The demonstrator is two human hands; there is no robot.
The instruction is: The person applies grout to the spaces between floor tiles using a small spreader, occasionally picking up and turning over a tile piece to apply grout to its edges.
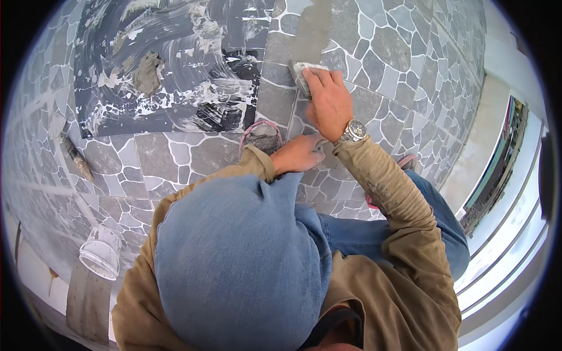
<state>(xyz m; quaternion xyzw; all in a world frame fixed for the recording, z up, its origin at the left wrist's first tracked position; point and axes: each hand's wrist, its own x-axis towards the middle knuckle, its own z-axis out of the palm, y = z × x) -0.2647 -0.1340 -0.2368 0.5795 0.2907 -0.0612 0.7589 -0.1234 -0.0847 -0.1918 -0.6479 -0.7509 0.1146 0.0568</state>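
Note:
My right hand (pixel 328 99) grips a flat grey float or pad (pixel 301 81) against the stone-patterned tile floor (pixel 392 38), at the lower end of a wet grey smear (pixel 311 29). A metal watch is on that wrist. My left hand (pixel 298 155) is lower and left of it, close to the tiles, its fingers curled; what they hold, if anything, is unclear. Beside it lies a pink-strapped sandal (pixel 261 136), partly hidden by my sleeve.
A dark, streaked sheet (pixel 170 35) with a mortar lump (pixel 147 73) lies upper left. A dirty trowel or tool (pixel 76 157) and a white bucket (pixel 99 253) stand or lie at left. My bent denim-clad knee is at right, beside a window opening (pixel 492 169).

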